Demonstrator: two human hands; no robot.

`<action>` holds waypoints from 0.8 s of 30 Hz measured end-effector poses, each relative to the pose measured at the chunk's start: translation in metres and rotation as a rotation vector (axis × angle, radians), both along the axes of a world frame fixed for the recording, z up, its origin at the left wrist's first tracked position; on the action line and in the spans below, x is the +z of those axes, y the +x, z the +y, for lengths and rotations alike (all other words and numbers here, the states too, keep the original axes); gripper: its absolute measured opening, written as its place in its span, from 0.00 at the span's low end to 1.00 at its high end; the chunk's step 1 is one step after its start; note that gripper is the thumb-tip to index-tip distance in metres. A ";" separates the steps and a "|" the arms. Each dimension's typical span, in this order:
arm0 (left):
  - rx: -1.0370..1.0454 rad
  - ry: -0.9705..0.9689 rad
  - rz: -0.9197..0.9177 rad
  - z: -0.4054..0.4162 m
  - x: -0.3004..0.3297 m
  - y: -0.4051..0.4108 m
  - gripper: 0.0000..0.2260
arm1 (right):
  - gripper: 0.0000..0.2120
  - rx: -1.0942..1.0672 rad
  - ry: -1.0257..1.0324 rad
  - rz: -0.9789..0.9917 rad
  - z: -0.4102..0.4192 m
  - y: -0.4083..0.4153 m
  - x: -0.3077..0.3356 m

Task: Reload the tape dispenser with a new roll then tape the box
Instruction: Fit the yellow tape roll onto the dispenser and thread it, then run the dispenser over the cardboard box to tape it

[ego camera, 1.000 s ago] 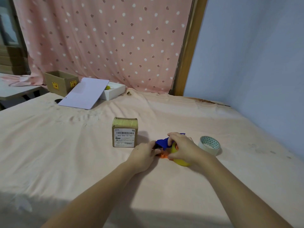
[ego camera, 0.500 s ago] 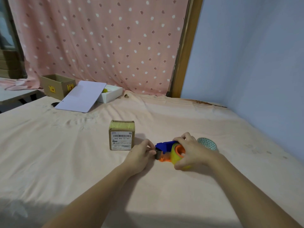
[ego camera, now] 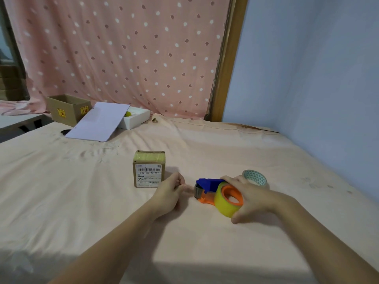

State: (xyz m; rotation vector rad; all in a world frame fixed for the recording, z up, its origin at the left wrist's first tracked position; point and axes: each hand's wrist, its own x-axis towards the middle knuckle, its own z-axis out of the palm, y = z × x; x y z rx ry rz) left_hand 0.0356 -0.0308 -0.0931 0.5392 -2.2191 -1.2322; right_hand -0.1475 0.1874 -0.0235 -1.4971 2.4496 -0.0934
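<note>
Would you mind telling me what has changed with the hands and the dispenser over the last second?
The right hand shifted from on top of the tape dispenser to cup the yellow roll, uncovering the orange hub. The left hand drew away from the blade end, fingertips pinched. The small box and patterned roll stayed put.

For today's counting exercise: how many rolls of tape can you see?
2: a yellow roll on the dispenser under the right hand, and a patterned roll lying behind that hand. Others may be hidden.
</note>
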 end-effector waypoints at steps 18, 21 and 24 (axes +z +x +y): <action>-0.153 -0.046 -0.188 0.008 0.031 0.034 0.02 | 0.13 -0.330 -0.664 -0.510 -0.003 -0.002 -0.012; -0.177 0.137 -0.109 0.008 0.040 0.044 0.04 | 0.16 -0.270 -0.821 -0.695 0.002 0.004 -0.006; -0.186 0.237 -0.083 0.008 0.046 0.055 0.06 | 0.20 -0.181 -0.858 -0.824 0.006 0.008 -0.002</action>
